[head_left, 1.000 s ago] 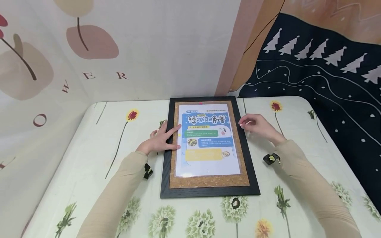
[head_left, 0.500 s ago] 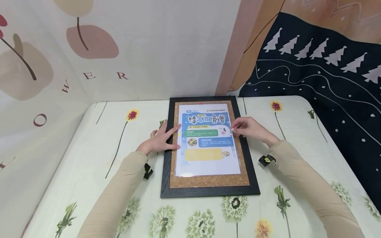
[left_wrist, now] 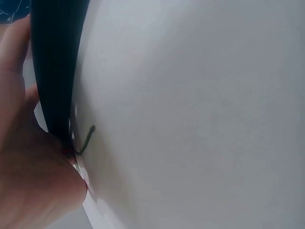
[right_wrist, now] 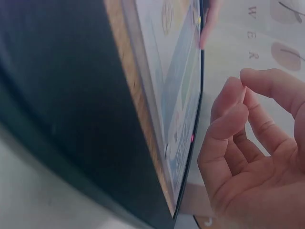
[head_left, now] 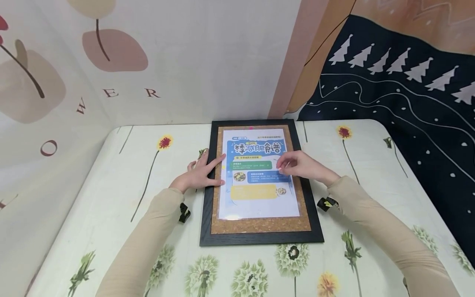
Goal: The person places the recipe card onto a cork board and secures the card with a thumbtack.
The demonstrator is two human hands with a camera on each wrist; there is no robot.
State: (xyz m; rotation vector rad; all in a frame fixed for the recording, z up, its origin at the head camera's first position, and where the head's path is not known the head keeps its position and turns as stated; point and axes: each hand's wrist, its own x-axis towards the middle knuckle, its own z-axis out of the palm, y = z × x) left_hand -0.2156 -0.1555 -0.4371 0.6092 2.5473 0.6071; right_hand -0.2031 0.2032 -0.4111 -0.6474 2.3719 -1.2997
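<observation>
A laminated poster [head_left: 259, 206] lies on a cork board [head_left: 259, 226] with a black frame [head_left: 259, 239]. My left hand [head_left: 196, 172] rests across the frame's left side, fingers spread, with thumb and forefinger touching the poster's left edge. In the left wrist view, that hand [left_wrist: 28, 176] is against the dark frame. Above the poster's right half, my right hand [head_left: 298, 166] pinches a small white push pin [right_wrist: 244, 94], mostly covered by the fingertips. A pink pin [head_left: 250, 128] is at the poster's top edge, and a yellow pin [head_left: 223, 167] at its left edge.
The board lies on a table with a pale flowered cloth [head_left: 156, 231]. Behind the table hangs a light printed curtain [head_left: 208, 74], with a dark tree-patterned cloth [head_left: 386, 95] at the right.
My right hand has moved left and slightly nearer, from the frame's right edge to over the poster, still pinching the pin. My left hand and the board have stayed put.
</observation>
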